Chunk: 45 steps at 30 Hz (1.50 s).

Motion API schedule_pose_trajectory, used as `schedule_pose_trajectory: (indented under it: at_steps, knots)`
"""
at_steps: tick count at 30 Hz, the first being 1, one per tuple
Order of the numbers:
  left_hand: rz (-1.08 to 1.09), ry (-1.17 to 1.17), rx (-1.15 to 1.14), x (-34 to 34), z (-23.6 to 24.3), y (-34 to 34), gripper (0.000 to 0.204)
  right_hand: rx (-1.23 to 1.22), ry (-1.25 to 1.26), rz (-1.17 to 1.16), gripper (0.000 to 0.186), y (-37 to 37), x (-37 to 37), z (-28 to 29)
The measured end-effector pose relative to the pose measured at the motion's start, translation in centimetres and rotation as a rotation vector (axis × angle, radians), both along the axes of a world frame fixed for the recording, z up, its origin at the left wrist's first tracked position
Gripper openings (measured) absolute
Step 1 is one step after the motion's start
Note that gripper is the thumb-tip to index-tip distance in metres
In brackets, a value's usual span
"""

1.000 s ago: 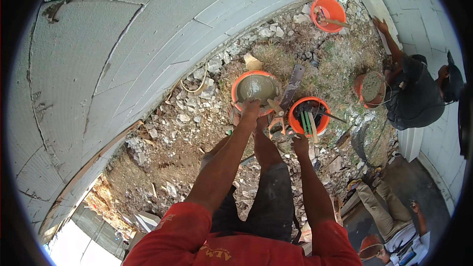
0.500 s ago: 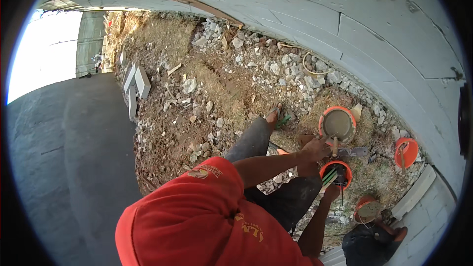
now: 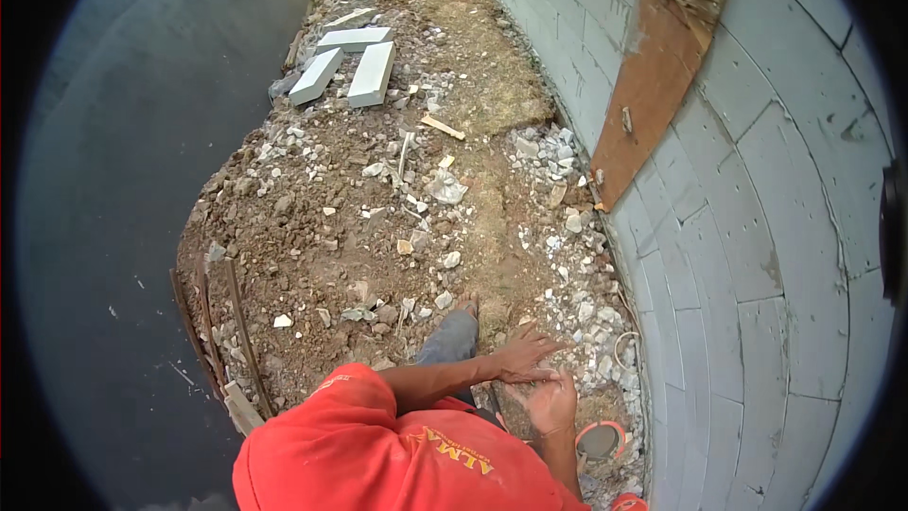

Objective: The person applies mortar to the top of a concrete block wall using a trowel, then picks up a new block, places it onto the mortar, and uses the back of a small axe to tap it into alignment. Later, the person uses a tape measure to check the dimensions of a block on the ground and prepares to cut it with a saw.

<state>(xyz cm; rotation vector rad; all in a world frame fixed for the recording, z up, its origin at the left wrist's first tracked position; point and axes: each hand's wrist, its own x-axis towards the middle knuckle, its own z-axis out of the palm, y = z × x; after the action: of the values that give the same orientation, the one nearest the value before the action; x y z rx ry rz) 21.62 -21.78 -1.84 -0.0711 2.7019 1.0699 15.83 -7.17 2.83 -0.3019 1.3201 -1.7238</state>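
Observation:
Out in front of the red shirt, my left hand (image 3: 528, 356) has its fingers stretched and spread, back of the hand up, with nothing in it. My right hand (image 3: 553, 405) is turned up close below it, fingers apart and also bare; the hands meet or nearly meet at the fingers. Just right of my right wrist stands an orange bucket (image 3: 621, 436) holding a smooth grey mix. Part of another orange thing (image 3: 629, 503) shows at the lower edge.
A pale block wall (image 3: 709, 322) runs along the right, with a brown board (image 3: 653, 76) against it. Rubble and stones cover the ground. Several white blocks (image 3: 371, 76) lie ahead, and long wooden strips (image 3: 248, 336) beside the dark surface (image 3: 113, 274) on the left.
The view has turned to face along the wall. My left hand has left the wooden-handled tool by the bucket; my right hand has come away from the second bucket and risen beside the left.

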Motion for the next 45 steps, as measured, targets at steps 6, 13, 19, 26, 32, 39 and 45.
schedule_pose_trajectory:
  at_steps: [6, 13, 19, 26, 32, 39, 45]
  knots:
    - [1.342, -0.191, -0.080, 20.9, -3.2, -33.5, 0.061, 0.607, -0.097, -0.109, 0.035, -9.8, -8.1, -10.1]
    - [1.595, 0.196, 0.063, 20.5, 10.1, -51.1, 0.052, 0.943, -0.142, -0.195, 0.029, -19.1, -20.3, -15.1]
    - [0.946, 0.583, 0.060, -0.4, 10.9, -51.5, 0.066, 0.383, -0.517, 0.324, 0.077, -59.4, -14.3, -5.2]
    - [0.827, 0.579, -0.497, -3.6, -1.7, -72.6, 0.080, -0.227, -1.473, 0.911, 0.080, -86.0, -16.7, -2.5]
    - [2.208, -0.677, 0.248, 11.1, -12.4, -82.0, 0.079, 0.128, -0.133, 0.931, 0.055, -103.2, -25.7, 3.5]
    - [2.744, -0.061, 0.976, 17.4, -26.2, -87.1, 0.085, 0.593, 0.333, 0.806, 0.037, -129.3, -38.0, -14.2]
    - [2.750, -0.055, 1.224, 9.0, -35.0, -102.2, 0.099, 0.505, 0.755, 1.121, 0.059, -159.3, -33.3, -32.7]
